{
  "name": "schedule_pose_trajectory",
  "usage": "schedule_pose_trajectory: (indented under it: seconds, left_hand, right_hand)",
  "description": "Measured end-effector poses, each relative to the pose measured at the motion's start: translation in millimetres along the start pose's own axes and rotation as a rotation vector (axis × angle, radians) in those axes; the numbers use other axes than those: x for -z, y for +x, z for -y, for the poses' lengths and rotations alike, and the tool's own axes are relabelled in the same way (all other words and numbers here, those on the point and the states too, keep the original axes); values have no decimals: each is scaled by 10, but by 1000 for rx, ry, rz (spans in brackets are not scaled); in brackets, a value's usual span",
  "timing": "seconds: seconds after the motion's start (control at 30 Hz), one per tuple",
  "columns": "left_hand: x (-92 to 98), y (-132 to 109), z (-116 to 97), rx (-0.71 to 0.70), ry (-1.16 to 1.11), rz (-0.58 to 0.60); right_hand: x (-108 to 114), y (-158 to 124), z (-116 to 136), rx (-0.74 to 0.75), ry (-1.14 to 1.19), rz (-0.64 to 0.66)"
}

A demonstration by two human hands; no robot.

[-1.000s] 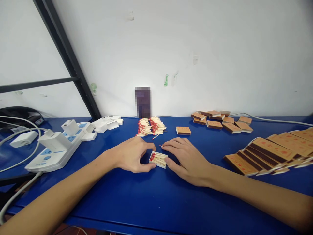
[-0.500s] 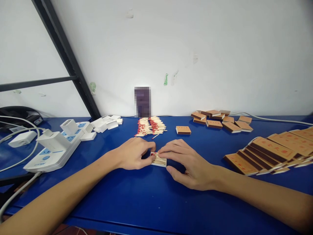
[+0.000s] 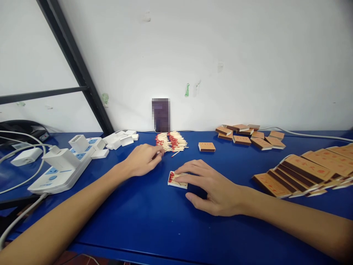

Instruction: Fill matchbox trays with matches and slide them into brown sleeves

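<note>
Currently the right hand (image 3: 209,187) is the nearer of the two hands, arched loosely over the right part of a white matchbox tray (image 3: 176,186) and grasping nothing. Its index and middle fingers reach above the matches (image 3: 171,177) inside; whether they touch them is unclear. Its thumb, which met the tray's right end a second ago, now stands apart from it. The tray lies flat on the blue worktop (image 3: 176,221), red match heads toward its left end.

Well to the tray's right, brown matchboxes (image 3: 306,169) overlap in a fanned row; well to its left sits a white power strip (image 3: 41,186) with chargers plugged in.

Just beyond the tray on its left is the left hand (image 3: 145,159). Half a second ago its fingers and thumb were at the tray's left end; now they have moved away to the near left edge of a heap of loose matches (image 3: 178,141). The fingers are bent, and I cannot tell whether they pinch a match.

Straight beyond the tray, a single match (image 3: 175,154) lies just in front of that heap. A lone closed matchbox (image 3: 206,147) rests beyond the tray to its right, unmoved.

Farther from the tray are stacked white cardboard trays (image 3: 121,140) to the left, and a jumble of matchboxes (image 3: 242,140) to the right.
</note>
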State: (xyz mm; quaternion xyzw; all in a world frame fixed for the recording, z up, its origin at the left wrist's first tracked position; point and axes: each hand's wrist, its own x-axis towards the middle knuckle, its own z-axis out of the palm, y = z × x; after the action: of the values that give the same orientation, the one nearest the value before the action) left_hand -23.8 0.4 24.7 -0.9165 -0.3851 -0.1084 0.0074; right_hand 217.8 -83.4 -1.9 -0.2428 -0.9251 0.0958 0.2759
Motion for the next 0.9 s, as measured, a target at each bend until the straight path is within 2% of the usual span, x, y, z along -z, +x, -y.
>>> schedule_pose_trajectory:
  seconds: [0.1, 0.2, 0.33, 0.5, 0.73, 0.9]
  left_hand:
    - [27, 12, 161, 95, 137, -35]
    - [53, 10, 267, 131, 137, -26]
    - [41, 8, 312, 57, 53, 35]
    - [-12, 14, 332, 4, 47, 50]
    - [-49, 29, 374, -25, 39, 96]
    - [-64, 18, 271, -93, -22, 128]
  right_hand:
    - [16, 2, 1, -5, -4, 48]
    - [15, -2, -5, -18, 3, 56]
    - [-5, -15, -12, -58, 17, 34]
    - [-26, -25, -15, -89, 25, 7]
    - [-51, -36, -52, -28, 5, -22]
    - [-54, -15, -31, -58, -14, -36]
